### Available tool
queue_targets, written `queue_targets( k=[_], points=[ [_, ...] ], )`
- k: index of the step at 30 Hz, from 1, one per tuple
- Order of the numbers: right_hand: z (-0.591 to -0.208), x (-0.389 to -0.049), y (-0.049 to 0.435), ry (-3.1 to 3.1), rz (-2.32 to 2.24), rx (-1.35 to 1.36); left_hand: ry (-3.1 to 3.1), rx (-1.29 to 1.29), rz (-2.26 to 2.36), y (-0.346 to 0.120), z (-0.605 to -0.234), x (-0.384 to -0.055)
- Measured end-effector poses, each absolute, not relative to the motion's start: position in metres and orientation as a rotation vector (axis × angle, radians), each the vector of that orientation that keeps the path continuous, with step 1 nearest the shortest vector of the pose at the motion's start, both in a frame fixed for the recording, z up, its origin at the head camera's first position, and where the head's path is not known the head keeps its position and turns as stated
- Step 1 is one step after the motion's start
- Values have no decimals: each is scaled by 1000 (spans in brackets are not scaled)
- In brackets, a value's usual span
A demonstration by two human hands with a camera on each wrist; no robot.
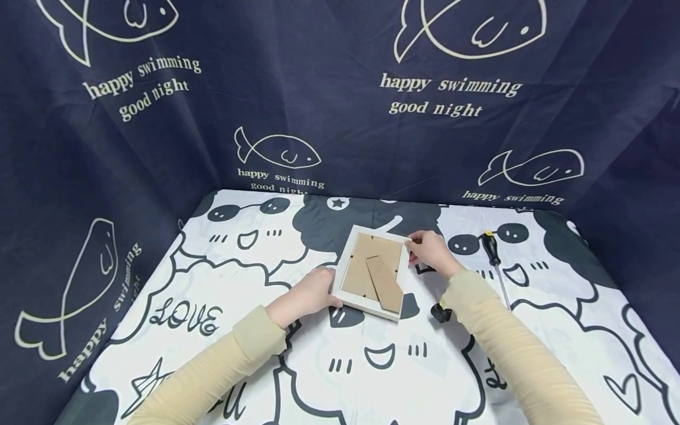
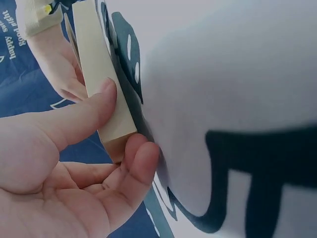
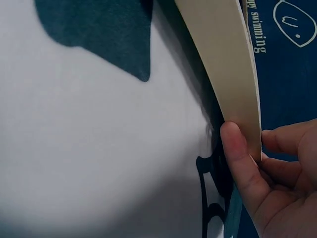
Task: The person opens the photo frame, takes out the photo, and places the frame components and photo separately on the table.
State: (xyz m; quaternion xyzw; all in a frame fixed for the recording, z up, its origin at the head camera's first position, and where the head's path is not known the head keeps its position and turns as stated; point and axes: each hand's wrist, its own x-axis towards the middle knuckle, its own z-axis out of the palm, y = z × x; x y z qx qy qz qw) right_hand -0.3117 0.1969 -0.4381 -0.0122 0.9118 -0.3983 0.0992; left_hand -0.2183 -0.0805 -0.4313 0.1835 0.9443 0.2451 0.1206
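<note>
A white picture frame [image 1: 347,260] lies back side up over the table, its brown backing board [image 1: 361,271] and slanted stand leg [image 1: 386,284] showing. My left hand [image 1: 313,289] grips its near left corner; in the left wrist view the thumb presses the side edge [image 2: 101,59] while the fingers curl under the corner. At the far right corner my right hand [image 1: 430,251] pinches the border. From the right wrist, the thumb and fingers of that hand [image 3: 282,183] close round the frame's edge [image 3: 223,59]. The front of the frame is hidden.
Right of the frame lies a screwdriver [image 1: 493,254] with a black and yellow handle. A small black and yellow object [image 1: 441,313] sits beside the right forearm, partly covered by the sleeve. A printed cloth [image 1: 239,283] covers the table, and dark blue curtains [image 1: 345,88] enclose it.
</note>
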Motion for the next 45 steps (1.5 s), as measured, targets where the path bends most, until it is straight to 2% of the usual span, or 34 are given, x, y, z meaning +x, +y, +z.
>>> queue_targets(
  k=[21,45],
  points=[
    [-442,-291,208,2665,-1357,-38,2842,519,630,-87,-432,-232],
    [-442,-267,231,2669,-1316,34,2835,645,656,-89,-425,-256]
  ],
)
